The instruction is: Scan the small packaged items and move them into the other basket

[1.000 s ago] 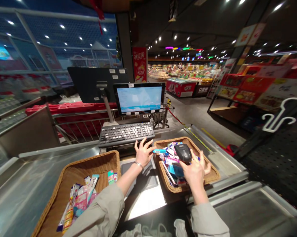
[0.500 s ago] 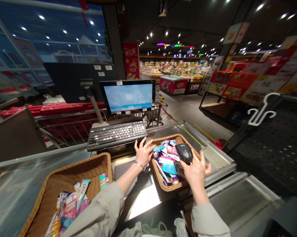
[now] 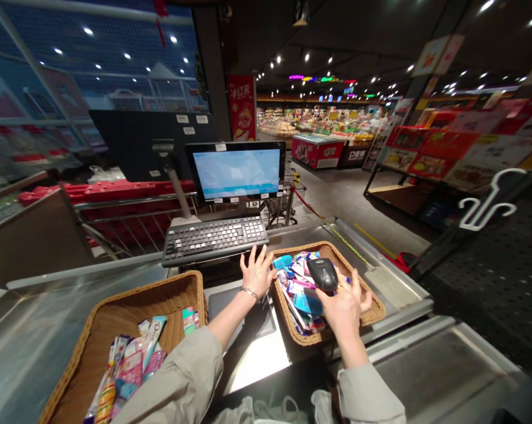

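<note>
My right hand is closed round a black handheld barcode scanner and holds it over the right wicker basket, which is full of small colourful packets. My left hand is spread open, fingers apart, touching the left rim of that basket just below the grey keyboard. It holds nothing. A bracelet sits on the left wrist. A second wicker basket at lower left holds several packets and tubes.
A lit checkout monitor stands behind the keyboard, with a black customer display beside it. The steel counter surrounds a flat scanner window. Red carts line the left; shop shelves and an aisle lie right.
My right hand with the scanner has shifted slightly left over the right basket's packets. The left hand stays on the basket rim. The view has shifted a little.
</note>
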`<state>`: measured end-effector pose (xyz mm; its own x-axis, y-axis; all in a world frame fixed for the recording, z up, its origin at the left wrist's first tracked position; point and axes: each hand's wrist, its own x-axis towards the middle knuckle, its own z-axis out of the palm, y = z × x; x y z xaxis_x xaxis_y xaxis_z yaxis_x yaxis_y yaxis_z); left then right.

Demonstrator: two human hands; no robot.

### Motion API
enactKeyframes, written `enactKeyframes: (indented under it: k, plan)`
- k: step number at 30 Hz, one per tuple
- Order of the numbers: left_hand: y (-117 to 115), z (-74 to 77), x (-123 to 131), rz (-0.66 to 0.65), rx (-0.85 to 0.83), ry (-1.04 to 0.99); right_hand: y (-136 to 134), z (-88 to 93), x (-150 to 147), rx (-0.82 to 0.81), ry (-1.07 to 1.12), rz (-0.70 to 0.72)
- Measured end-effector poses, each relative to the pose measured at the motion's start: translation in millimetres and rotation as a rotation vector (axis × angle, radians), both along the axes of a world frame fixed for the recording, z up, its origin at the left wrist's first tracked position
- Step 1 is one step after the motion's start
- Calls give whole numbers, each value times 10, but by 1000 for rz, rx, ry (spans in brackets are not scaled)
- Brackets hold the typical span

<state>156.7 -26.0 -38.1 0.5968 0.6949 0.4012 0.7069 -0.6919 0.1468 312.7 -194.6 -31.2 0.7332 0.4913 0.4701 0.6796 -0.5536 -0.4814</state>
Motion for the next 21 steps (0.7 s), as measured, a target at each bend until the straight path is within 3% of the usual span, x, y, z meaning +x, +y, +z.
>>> enactKeyframes:
  k: [12,21]
  plan:
    - [18,114,-644,135,20,-80,352,134,-436,36,-7,185]
    - [-44,98,-1241,266,25,-85,589,251,-806,65,60,385]
